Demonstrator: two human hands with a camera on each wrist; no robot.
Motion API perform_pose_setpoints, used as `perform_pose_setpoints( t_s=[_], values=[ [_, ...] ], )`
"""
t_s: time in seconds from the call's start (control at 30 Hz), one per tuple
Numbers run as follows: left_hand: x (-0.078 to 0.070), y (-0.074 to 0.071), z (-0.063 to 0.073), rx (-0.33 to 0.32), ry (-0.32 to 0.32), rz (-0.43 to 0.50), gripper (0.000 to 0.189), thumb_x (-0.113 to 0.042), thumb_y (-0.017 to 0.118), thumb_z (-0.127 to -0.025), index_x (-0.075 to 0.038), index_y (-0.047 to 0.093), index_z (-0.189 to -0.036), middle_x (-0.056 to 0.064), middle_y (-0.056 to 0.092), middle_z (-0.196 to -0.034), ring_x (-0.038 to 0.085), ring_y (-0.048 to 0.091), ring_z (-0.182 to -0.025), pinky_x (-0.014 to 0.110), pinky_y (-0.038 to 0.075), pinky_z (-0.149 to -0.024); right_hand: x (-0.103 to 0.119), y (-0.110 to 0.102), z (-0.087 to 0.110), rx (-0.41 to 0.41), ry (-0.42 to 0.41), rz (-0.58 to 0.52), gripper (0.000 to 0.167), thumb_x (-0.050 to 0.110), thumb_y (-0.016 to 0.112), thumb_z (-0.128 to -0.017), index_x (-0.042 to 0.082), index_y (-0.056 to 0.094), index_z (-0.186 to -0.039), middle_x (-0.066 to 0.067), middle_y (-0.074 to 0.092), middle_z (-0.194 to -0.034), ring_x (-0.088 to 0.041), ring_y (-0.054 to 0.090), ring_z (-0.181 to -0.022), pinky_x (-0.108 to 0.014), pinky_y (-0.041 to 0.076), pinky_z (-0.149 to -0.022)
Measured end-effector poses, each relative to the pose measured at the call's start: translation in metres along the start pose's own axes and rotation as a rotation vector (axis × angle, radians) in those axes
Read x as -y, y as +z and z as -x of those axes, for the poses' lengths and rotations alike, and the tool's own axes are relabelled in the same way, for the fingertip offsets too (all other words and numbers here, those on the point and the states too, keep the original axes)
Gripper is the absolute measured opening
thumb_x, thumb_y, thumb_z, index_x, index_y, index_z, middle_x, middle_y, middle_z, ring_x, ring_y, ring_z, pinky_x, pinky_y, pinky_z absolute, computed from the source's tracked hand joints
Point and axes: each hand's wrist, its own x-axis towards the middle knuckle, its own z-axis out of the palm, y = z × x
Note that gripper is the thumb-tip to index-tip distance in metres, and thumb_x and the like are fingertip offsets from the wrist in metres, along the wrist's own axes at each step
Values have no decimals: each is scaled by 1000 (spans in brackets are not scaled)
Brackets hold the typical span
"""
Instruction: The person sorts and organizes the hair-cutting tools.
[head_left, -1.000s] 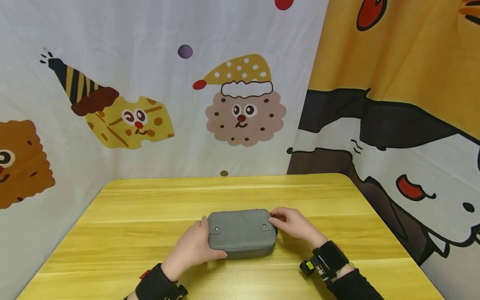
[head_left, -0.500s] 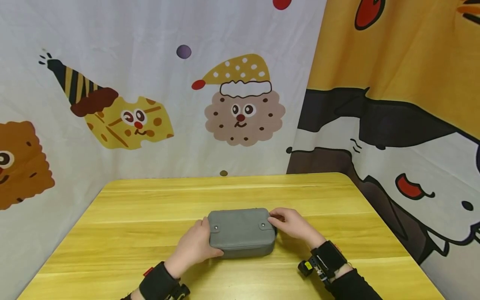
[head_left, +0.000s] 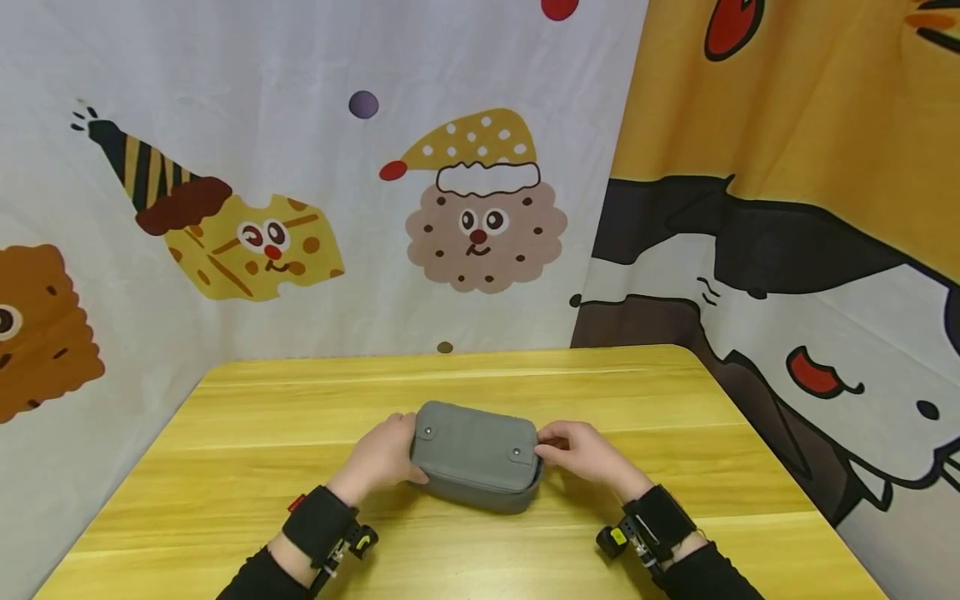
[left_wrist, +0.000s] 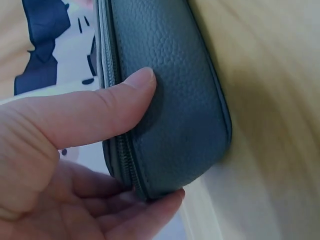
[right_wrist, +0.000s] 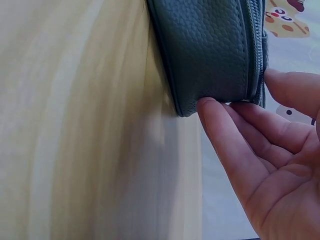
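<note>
Cartoon hangings [head_left: 483, 225] back a yellow table [head_left: 300, 396] apparently supporting a case [head_left: 476, 446].

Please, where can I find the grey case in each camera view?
Head: the grey case is below centre, between the left hand and the right hand.
Left wrist: upper middle, cut by the top edge.
Right wrist: top, right of centre, also cut by the top edge.
Shared landmark: the wooden table, visible in all three.
</note>
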Motion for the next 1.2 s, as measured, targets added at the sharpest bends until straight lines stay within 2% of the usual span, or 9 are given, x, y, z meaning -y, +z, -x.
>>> perform_pose_setpoints(
  t_s=[0.17,0.37,0.47,0.6,0.73,0.9,1.2],
  values=[
    [9,-5,-16,45,44,-20,77,-12,97,-58,4,59,-123,15,62,-107,31,60,-98,47,52,-85,1,3,1,14,7,-47,19,16,68,-95,0,70,-105,-3,69,-96,-14,67,-83,-27,55,-72],
    [25,-10,-36,102,135,-21,78,-6,94,-59,5,58,-128,15,62,-115,33,59,-107,46,48,-95,1,8,2,36,-2,-53,20,18,73,-92,3,72,-104,-1,71,-95,-12,67,-86,-25,53,-77],
    [33,-11,-44,105,171,-22,75,-3,93,-60,6,59,-126,16,63,-116,32,59,-108,46,48,-96,3,10,2,68,-2,-74,19,20,72,-93,5,73,-105,0,72,-95,-13,68,-86,-26,53,-78],
    [40,-12,-53,59,190,-49,66,-1,92,-61,4,63,-121,15,63,-113,31,60,-106,44,50,-93,4,14,1,106,-11,-107,18,20,70,-94,7,75,-106,0,72,-97,-13,68,-89,-26,53,-80],
    [41,-10,-59,9,176,-51,59,1,90,-65,2,65,-119,16,63,-113,32,60,-104,43,51,-90,6,20,0,133,-43,-156,20,16,70,-94,4,73,-110,-5,72,-103,-14,69,-95,-26,54,-84],
    [43,-8,-63,-16,161,-59,55,4,86,-70,1,65,-121,17,62,-115,32,61,-105,43,52,-90,11,25,-1,155,-82,-190,23,12,70,-94,0,71,-113,-10,72,-106,-15,69,-97,-26,53,-88],
    [45,-7,-68,-46,188,-90,47,13,74,-78,4,64,-123,21,61,-120,35,60,-110,45,51,-93,19,34,-3,220,-96,-189,29,15,69,-95,-4,68,-117,-14,71,-110,-14,68,-101,-26,52,-90]
  ],
)
